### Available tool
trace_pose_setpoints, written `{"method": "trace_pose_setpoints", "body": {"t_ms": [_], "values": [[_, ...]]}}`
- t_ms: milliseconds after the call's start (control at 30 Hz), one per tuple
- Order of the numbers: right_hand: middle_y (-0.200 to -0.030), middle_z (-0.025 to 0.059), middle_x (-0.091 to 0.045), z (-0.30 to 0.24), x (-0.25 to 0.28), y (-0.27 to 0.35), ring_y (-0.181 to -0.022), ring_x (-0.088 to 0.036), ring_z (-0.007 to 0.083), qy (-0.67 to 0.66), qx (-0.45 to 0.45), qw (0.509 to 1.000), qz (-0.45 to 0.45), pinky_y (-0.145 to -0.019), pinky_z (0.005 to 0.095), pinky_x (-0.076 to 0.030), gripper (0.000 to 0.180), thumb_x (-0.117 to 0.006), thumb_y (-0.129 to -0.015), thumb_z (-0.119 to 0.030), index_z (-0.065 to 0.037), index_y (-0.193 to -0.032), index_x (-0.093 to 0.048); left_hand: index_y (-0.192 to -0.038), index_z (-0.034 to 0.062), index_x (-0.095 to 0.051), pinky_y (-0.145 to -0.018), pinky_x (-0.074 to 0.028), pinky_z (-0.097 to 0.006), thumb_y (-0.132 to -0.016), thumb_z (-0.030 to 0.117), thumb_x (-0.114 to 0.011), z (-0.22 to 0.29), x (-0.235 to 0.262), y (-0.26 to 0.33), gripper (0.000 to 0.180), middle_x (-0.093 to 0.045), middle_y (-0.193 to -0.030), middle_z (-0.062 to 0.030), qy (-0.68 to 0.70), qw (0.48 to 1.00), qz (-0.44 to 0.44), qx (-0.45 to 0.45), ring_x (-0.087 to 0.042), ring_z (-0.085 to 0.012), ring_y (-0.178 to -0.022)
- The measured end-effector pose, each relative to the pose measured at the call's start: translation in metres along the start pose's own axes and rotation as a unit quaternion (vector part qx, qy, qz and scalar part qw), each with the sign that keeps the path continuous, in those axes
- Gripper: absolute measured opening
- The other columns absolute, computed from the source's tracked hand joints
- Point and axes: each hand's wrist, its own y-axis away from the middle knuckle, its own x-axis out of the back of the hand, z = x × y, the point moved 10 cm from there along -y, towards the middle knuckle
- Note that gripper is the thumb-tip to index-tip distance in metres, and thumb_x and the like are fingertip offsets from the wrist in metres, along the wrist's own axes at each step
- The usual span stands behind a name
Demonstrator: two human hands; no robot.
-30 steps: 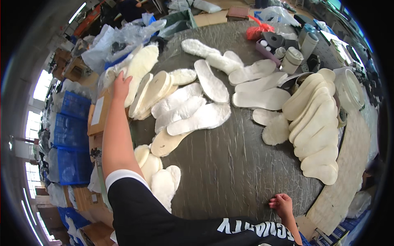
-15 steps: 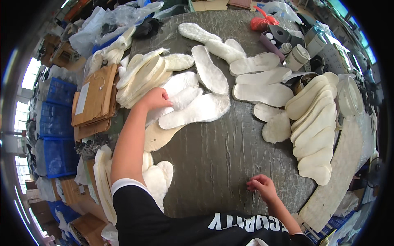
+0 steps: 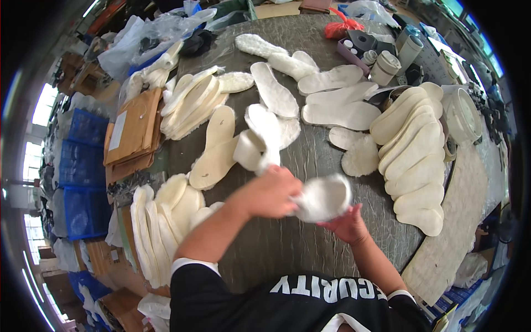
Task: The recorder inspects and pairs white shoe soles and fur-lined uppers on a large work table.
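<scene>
My left hand (image 3: 272, 193) is closed on fluffy white insoles above the dark table (image 3: 276, 252). One white insole (image 3: 264, 127) sticks out beyond my fist, away from me, beside a bent insole with a cream face (image 3: 249, 150). Another white insole (image 3: 326, 198) curls between my two hands, blurred by motion. My right hand (image 3: 345, 224) grips its right end from below, with the thumb raised beside it. Flat beige insoles (image 3: 215, 157) lie left of my left hand. How many pieces my left fist holds is hidden.
Overlapping cream insoles (image 3: 415, 149) line the right side, near a white tub (image 3: 462, 116). More insole stacks stand at the left (image 3: 193, 105) and near left (image 3: 160, 227). Brown paper packets (image 3: 133, 130) and blue crates (image 3: 83, 160) are farther left. Cups (image 3: 385, 67) stand at far right.
My left hand has come from the left-hand pile to the table's middle, bringing white insoles. My right hand has risen to meet the curled one. Beige insoles are now uncovered at left.
</scene>
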Motion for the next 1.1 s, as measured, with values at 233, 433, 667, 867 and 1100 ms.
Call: {"method": "trace_pose_setpoints", "body": {"t_ms": [233, 433, 667, 867, 1100], "values": [[-0.096, 0.0112, -0.065, -0.039, 0.118, 0.081, -0.080, -0.065, 0.0178, 0.294, 0.007, 0.916, 0.273, -0.070, 0.0283, -0.053, 0.030, -0.058, -0.088, -0.004, -0.004, -0.118, -0.052, -0.098, 0.0051, -0.055, -0.076, -0.045, -0.040, -0.069, 0.044, -0.075, 0.019, -0.106, -0.005, 0.053, -0.064, -0.087, -0.0151, 0.160, 0.974, -0.132, 0.091, -0.062, -0.0335, -0.084], [-0.097, 0.0154, -0.064, -0.026, 0.100, 0.103, -0.078, -0.065, 0.0213, 0.337, 0.005, 0.897, 0.287, -0.066, 0.0309, -0.053, 0.037, -0.043, -0.099, -0.032, -0.005, -0.123, -0.046, -0.108, 0.0060, -0.053, -0.078, -0.045, -0.041, -0.075, 0.043, -0.072, -0.014, -0.132, 0.015, 0.053, -0.064, -0.098, -0.0169, 0.195, 0.954, -0.161, 0.159, -0.060, -0.0344, -0.093], [-0.106, 0.0205, -0.062, 0.024, 0.076, 0.073, -0.087, -0.065, 0.0309, 0.116, -0.122, 0.964, 0.204, -0.080, 0.0445, -0.052, 0.053, -0.053, -0.093, -0.039, -0.005, -0.132, -0.040, -0.108, 0.0071, -0.053, -0.075, -0.046, -0.041, -0.072, 0.039, -0.074, 0.052, -0.107, 0.005, 0.053, -0.065, -0.094, -0.0164, 0.234, 0.965, -0.092, 0.080, -0.061, -0.0364, -0.089], [-0.103, 0.0094, -0.062, -0.013, 0.089, 0.092, -0.093, -0.062, 0.0196, 0.247, -0.019, 0.923, 0.296, -0.081, 0.0328, -0.053, 0.048, -0.064, -0.078, 0.007, -0.003, -0.123, -0.050, -0.114, 0.0046, -0.052, -0.076, -0.047, -0.041, -0.070, 0.039, -0.076, 0.034, -0.128, 0.027, 0.061, -0.065, -0.095, -0.0181, 0.282, 0.947, -0.076, 0.134, -0.062, -0.0356, -0.090], [-0.101, 0.0046, -0.056, -0.073, 0.081, 0.139, -0.095, -0.054, 0.0187, 0.550, 0.170, 0.730, 0.368, -0.080, 0.0305, -0.047, 0.035, -0.060, -0.076, 0.009, -0.008, -0.106, -0.061, -0.101, 0.0048, -0.061, -0.071, -0.049, -0.038, -0.077, 0.030, -0.071, -0.040, -0.143, 0.051, 0.037, -0.066, -0.089, -0.0158, 0.221, 0.936, 0.004, 0.274, -0.064, -0.0295, -0.083]]}}
